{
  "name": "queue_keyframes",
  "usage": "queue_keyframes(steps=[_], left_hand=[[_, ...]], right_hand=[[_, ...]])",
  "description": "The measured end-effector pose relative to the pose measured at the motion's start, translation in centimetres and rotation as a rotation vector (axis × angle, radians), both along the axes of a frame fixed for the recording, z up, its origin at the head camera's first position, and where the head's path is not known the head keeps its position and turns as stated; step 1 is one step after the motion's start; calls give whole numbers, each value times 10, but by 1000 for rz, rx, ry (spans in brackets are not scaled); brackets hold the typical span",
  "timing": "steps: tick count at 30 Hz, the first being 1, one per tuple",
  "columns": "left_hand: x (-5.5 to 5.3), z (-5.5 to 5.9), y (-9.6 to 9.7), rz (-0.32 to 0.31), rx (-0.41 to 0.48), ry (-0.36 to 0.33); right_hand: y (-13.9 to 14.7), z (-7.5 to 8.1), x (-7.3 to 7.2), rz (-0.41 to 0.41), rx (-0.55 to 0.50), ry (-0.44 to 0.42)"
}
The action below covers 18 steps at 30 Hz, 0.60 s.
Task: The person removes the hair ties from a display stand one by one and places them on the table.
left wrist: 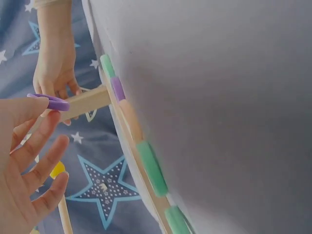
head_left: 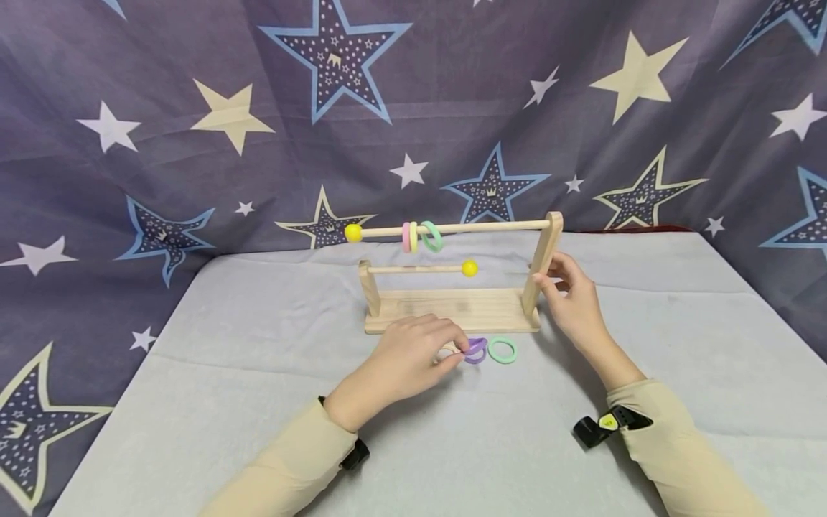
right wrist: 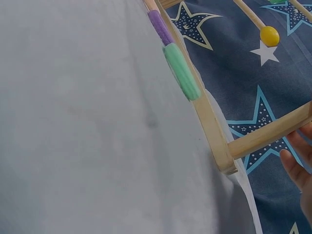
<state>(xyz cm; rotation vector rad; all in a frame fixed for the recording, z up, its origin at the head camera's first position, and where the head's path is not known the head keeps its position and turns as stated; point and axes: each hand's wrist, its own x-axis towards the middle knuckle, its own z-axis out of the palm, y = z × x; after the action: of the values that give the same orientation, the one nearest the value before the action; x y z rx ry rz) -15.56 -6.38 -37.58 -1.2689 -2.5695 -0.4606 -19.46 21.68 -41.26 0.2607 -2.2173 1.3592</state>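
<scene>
My left hand (head_left: 413, 355) pinches a purple ring (left wrist: 57, 103) between thumb and index finger, above the table in front of the wooden rack; the other fingers are spread. My right hand (head_left: 575, 301) holds the right post (head_left: 541, 266) of the rack, thumb in front and fingers partly hidden behind. On the rack's upper rod (head_left: 491, 227) hang a pink ring (head_left: 406, 237), a yellow ring (head_left: 414, 237) and a green ring (head_left: 432, 237). The lower rod (head_left: 413, 270) bears no ring.
Along the front of the rack's base (head_left: 452, 309) lie a green ring (head_left: 502, 350), a second purple ring (left wrist: 117, 88), a beige ring (left wrist: 130, 119) and more green rings (left wrist: 152, 168). Yellow balls (head_left: 352, 233) cap the rods. A star-patterned cloth (head_left: 452, 143) hangs behind.
</scene>
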Motion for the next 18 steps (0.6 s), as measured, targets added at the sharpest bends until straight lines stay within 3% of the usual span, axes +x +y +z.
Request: queue_keyframes(steps=[7, 18], left_hand=[[-3, 2, 15, -44, -42, 57], [-12, 1, 32, -159, -114, 17]], right_hand=[[1, 0, 0, 11, -6, 8], [0, 0, 0, 6, -4, 12]])
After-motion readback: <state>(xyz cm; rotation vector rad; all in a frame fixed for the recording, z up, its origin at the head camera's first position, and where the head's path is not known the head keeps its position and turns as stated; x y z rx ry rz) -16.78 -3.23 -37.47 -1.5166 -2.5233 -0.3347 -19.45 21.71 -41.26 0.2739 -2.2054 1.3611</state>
